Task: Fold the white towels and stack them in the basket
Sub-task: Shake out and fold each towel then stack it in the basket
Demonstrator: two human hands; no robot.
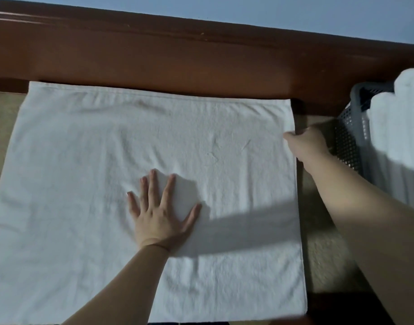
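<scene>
Your white towel (135, 141) lies spread flat on the tan surface (4, 123), far edge against the brown wooden rail (201, 59). Your left hand (158, 211) presses on its middle, fingers straight and splayed. Your right hand (306, 143) pinches the towel's right edge, fingers curled. The grey perforated basket (351, 137) sits just right of that hand, with white towels (398, 127) piled inside and draped over its rim.
</scene>
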